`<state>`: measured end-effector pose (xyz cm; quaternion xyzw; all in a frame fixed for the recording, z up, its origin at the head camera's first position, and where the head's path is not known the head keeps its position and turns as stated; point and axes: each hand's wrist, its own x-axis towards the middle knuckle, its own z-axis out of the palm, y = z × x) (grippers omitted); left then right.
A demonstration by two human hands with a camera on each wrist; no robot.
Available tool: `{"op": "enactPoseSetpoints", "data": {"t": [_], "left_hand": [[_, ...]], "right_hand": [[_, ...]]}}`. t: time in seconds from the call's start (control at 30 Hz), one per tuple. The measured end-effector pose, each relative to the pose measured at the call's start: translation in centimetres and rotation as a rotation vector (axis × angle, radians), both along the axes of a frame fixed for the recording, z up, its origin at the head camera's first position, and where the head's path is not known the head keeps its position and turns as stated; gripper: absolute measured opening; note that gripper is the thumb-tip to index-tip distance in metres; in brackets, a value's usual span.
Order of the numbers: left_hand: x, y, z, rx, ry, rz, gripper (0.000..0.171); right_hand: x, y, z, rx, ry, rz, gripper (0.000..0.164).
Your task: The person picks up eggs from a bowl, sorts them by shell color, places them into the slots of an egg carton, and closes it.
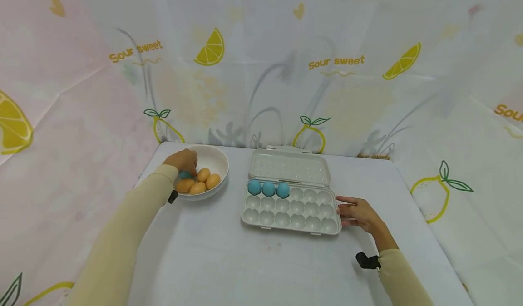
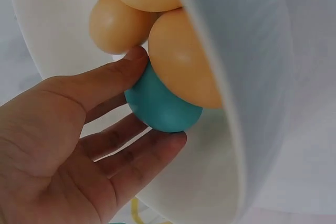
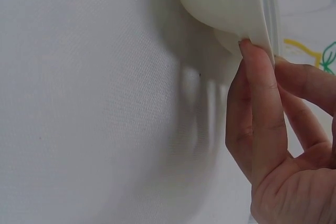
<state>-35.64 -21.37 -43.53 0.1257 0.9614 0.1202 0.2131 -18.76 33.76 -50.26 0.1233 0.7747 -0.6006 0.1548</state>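
In the left wrist view, my left hand (image 2: 68, 135) is inside the white bowl (image 1: 222, 160), its thumb and fingers around a blue egg (image 2: 163, 103). Several tan eggs (image 1: 198, 188) lie against that egg in the bowl. The pale egg carton (image 1: 282, 219) stands unfolded on the table, lid (image 1: 288, 165) laid back. Three blue eggs (image 1: 268, 189) fill the left end of its back row. At the carton's right end, my right hand (image 1: 359, 213) holds the rim; the right wrist view has its digits (image 3: 262, 93) on both sides of that thin edge.
A white cloth (image 1: 204, 260) covers the table. Behind and beside it hangs a backdrop (image 1: 261, 92) printed with lemons and lettering. The bowl stands left of the carton, with a strip of table between them.
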Motion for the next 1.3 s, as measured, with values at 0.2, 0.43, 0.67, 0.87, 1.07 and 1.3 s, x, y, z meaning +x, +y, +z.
{"op": "enactPoseSetpoints", "data": {"t": [0.2,0.43,0.67,0.87,1.07,1.3], "left_hand": [[0.6,0.7,0.7,-0.020,0.065,-0.014,0.020],[0.3,1.8,1.7,-0.013,0.226,-0.126,0.023],[0.2,3.1,2.4,0.018,0.445,-0.213,0.024],[1.0,5.6,3.5,0.077,0.537,-0.253,0.023],[1.5,8.3,3.9,0.138,0.595,-0.281,0.032],[1.8,11.1,3.9,0.268,0.618,-0.316,0.034]], "right_hand": [[0.0,0.1,0.0,-0.005,0.006,-0.010,0.062],[0.3,0.2,-0.5,-0.016,0.010,-0.016,0.062],[0.5,0.1,-0.5,-0.004,0.019,-0.017,0.060],[0.4,0.2,-0.5,0.010,0.023,-0.016,0.059],[0.6,0.1,-0.3,0.009,0.021,-0.017,0.059],[0.3,0.1,-0.2,0.006,0.016,-0.011,0.060]]}}
